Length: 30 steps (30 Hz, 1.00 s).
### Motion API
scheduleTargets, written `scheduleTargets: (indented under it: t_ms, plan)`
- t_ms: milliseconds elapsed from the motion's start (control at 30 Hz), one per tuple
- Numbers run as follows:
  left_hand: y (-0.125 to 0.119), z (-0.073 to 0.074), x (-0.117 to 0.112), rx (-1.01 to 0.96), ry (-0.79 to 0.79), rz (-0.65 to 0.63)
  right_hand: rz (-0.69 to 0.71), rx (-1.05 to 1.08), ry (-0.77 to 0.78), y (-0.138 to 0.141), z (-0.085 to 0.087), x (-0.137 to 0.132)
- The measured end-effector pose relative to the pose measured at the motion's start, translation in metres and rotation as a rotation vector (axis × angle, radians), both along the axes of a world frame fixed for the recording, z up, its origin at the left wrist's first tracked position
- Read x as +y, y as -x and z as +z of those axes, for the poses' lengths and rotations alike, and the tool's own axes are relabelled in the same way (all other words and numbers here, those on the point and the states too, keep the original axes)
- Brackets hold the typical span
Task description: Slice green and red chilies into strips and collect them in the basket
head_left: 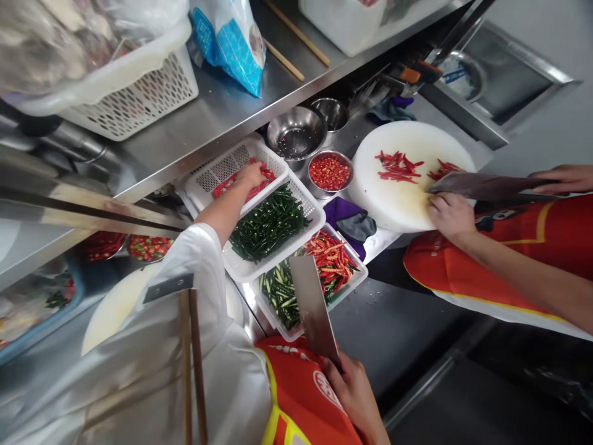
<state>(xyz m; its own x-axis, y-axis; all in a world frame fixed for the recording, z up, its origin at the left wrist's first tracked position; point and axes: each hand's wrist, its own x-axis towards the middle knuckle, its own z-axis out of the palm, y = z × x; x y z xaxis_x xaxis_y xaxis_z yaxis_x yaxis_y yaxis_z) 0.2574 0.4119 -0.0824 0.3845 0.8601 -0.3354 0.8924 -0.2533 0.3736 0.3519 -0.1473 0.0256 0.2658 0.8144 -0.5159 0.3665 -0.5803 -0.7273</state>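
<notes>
My left hand (250, 175) reaches into a white perforated basket (197, 196), its fingers curled into the red chilies (225, 185) there. The fingertips are partly hidden. In my right hand (353, 390) is a cleaver (311, 303), gripped by the handle with its broad blade pointing up and away from me. That blade is above a white tray (362, 276) of cut green chilies (282, 293) and red chilies (328, 256). Between the two containers sits another white basket (319, 216), filled with whole green chilies (269, 225).
A co-worker's hand (451, 216) rests at a round white cutting board (370, 148), beside their cleaver (477, 184). Chopped red chili fills a metal bowl (330, 173) near an emptier metal bowl (296, 133). Overhead, a steel shelf (222, 105) carries a large white basket (134, 102).
</notes>
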Motion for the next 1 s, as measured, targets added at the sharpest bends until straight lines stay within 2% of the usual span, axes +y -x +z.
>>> scheduleTargets:
  t_ms: [67, 133, 200, 300, 367, 467, 567, 600, 667, 767, 833, 900, 1000]
  plan:
    - [0.006, 0.007, -0.008, -0.053, 0.006, -0.006, 0.032, 0.046, 0.009, -0.001, 0.002, -0.003]
    - [0.015, 0.021, -0.016, -0.104, 0.013, 0.011, 0.048, 0.068, 0.020, -0.003, 0.003, -0.006]
    - [0.028, 0.040, -0.026, -0.178, 0.006, 0.055, 0.052, 0.060, 0.016, -0.005, 0.003, -0.009]
    - [0.056, 0.080, -0.051, -0.314, -0.057, 0.063, 0.096, 0.042, -0.013, -0.010, 0.001, -0.014]
    - [0.084, 0.110, -0.079, -0.353, -0.127, -0.030, 0.150, 0.034, -0.022, -0.015, -0.001, -0.018]
    - [0.140, 0.149, -0.138, -0.274, -0.156, -0.221, 0.245, 0.026, -0.013, -0.022, -0.006, -0.021]
    - [0.211, 0.169, -0.212, -0.095, -0.090, -0.285, 0.376, 0.040, -0.028, -0.026, -0.011, -0.019]
    - [0.236, 0.169, -0.238, -0.027, -0.056, -0.271, 0.429, 0.054, -0.036, -0.026, -0.012, -0.017]
    - [0.283, 0.160, -0.289, 0.113, -0.003, -0.179, 0.535, 0.091, -0.048, -0.025, -0.015, -0.012]
    - [0.336, 0.130, -0.351, 0.323, 0.053, 0.085, 0.666, 0.130, -0.053, -0.016, -0.019, -0.001]
    - [0.358, 0.109, -0.381, 0.390, 0.071, 0.230, 0.737, 0.137, -0.050, -0.003, -0.021, 0.008]
    - [0.371, 0.095, -0.403, 0.392, 0.057, 0.303, 0.796, 0.124, -0.026, 0.014, -0.023, 0.015]
    - [0.377, 0.086, -0.425, 0.357, 0.011, 0.361, 0.869, 0.091, 0.014, 0.045, -0.026, 0.024]
